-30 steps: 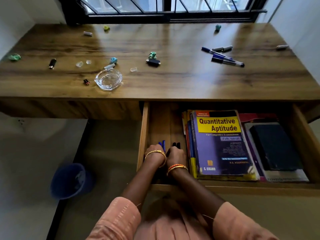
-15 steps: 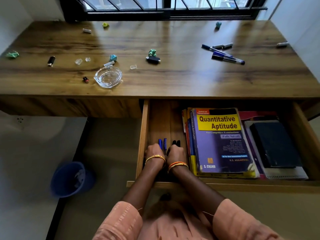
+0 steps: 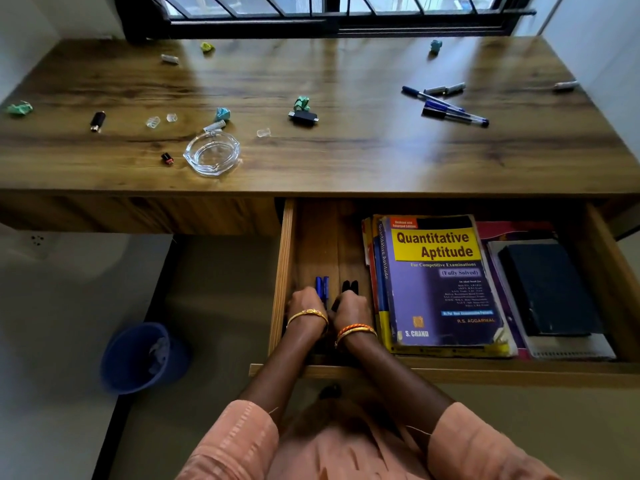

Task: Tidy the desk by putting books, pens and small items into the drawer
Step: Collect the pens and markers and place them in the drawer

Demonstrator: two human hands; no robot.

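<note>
Inspector: Head view. Left hand (image 3: 304, 306) grips the blue pens (image 3: 322, 287); right hand (image 3: 351, 306) grips the black pens (image 3: 349, 285), by the drawer's (image 3: 282, 271) left wall. Lay them flat, parallel.

Clerk: Obstructions?

Inspector: Books (image 3: 436, 282) crowd the right. More pens (image 3: 450, 109) and a glass ashtray (image 3: 212, 154) remain on the worktop (image 3: 346, 161).

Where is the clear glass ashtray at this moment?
In the head view, the clear glass ashtray stands on the left half of the wooden desk, near its front edge, right of a small black-and-red item.
</note>
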